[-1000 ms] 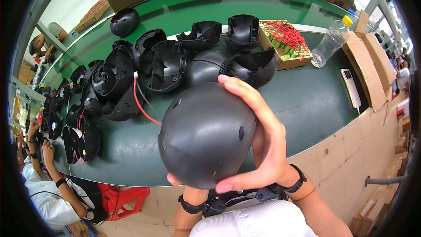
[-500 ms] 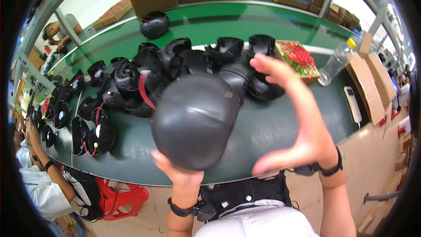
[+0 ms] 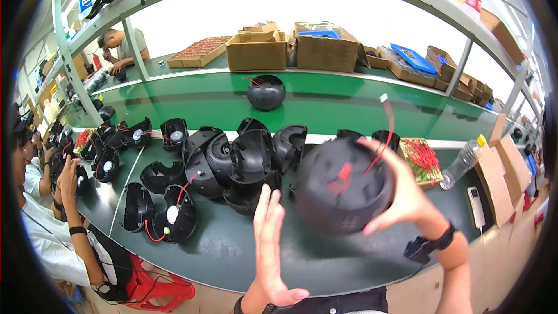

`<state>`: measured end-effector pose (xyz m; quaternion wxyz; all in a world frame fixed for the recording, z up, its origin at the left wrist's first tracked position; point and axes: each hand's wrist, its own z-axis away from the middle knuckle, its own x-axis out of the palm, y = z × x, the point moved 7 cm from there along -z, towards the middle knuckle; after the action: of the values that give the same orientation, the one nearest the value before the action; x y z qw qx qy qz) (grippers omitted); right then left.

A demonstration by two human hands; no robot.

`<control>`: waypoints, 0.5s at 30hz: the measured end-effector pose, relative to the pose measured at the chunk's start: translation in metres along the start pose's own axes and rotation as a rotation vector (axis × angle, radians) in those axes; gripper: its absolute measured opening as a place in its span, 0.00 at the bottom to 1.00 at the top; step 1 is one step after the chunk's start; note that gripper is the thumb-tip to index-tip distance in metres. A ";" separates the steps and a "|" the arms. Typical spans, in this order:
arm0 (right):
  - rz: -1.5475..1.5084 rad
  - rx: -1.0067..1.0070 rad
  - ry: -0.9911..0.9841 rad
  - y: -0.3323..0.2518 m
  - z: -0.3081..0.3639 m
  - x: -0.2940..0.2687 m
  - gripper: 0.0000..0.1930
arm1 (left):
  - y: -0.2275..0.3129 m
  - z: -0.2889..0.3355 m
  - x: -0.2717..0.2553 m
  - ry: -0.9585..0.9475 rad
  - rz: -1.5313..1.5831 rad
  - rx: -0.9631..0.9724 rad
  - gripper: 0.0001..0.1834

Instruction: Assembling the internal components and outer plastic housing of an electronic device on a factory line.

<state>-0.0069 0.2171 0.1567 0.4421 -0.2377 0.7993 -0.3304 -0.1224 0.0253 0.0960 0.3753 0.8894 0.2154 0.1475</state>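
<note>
A round black plastic shell (image 3: 334, 212), slightly blurred, is held above the workbench near the middle. A red wire with a white connector (image 3: 383, 99) sticks up from it, and red marks show on its face. My right hand (image 3: 415, 200) grips the shell from its right side, thumb low and fingers over the top. To the shell's left, my left hand (image 3: 269, 253) stands open and apart from it, fingers stretched upward. Beyond that hand lie several black half shells (image 3: 253, 154) in a pile. An open pair of shell halves with a speaker (image 3: 174, 215) and red wires rests farther left.
A green conveyor belt (image 3: 343, 102) runs behind, carrying another round black shell (image 3: 266, 93). Right of me are a box of red wires (image 3: 423, 160), a clear bottle (image 3: 462, 166), a white device (image 3: 475, 206) and an open carton (image 3: 505, 168). Co-workers sit at left.
The shell has moved right and turned, bringing its red wire into sight. My left hand has let go of it; my right hand has closed on it. The view has tilted upward.
</note>
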 end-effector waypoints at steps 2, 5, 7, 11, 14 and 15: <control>-0.236 0.187 0.160 0.016 -0.035 -0.038 0.63 | 0.002 0.004 -0.020 0.007 -0.249 -0.006 0.54; -0.135 0.202 0.172 0.061 -0.134 -0.077 0.52 | 0.022 0.012 -0.048 0.125 -0.537 0.039 0.18; 0.094 0.245 0.291 0.118 -0.187 -0.096 0.54 | 0.002 0.049 -0.063 0.148 -0.525 -0.032 0.17; 0.513 0.269 0.401 0.228 -0.240 -0.118 0.61 | -0.032 0.097 -0.090 0.208 -0.687 -0.466 0.21; 0.145 0.326 0.476 0.331 -0.240 -0.111 0.51 | -0.010 0.139 -0.124 0.238 -1.015 -0.257 0.43; 0.102 0.357 0.446 0.346 -0.235 -0.103 0.53 | 0.004 0.137 -0.135 0.508 -1.175 -0.231 0.43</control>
<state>-0.1888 0.5925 0.0494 0.3063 -0.0372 0.8168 -0.4874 -0.1801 -0.1267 -0.0067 0.4242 0.5147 0.7307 0.1458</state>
